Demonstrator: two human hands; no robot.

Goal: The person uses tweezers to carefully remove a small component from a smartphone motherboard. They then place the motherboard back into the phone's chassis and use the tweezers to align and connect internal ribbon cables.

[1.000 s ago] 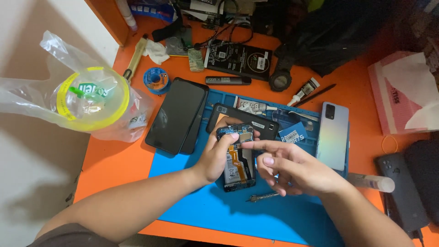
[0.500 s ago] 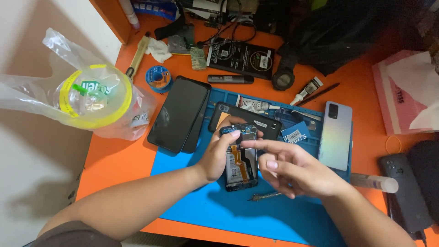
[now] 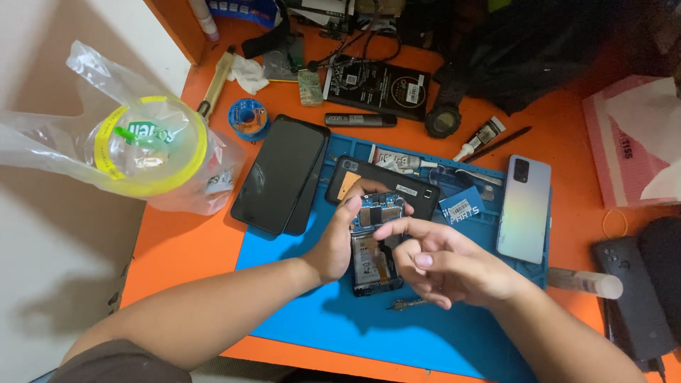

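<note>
Listing from my remote seat, largest first: orange desk (image 3: 177, 248); blue work mat (image 3: 298, 326) along its near edge; black phone panel (image 3: 280, 174) on the mat's far-left corner; pale phone back cover (image 3: 523, 209) at the mat's right edge; opened phone (image 3: 374, 245), mid-mat. My left hand (image 3: 333, 245) clasps the opened phone's left side, grip closed on it. My right hand (image 3: 440, 266) hovers at its right side, fingers loosely curled, holding nothing. Step, as I judge: working on exposed internals; the next move calls for fine fingertip placement.
</note>
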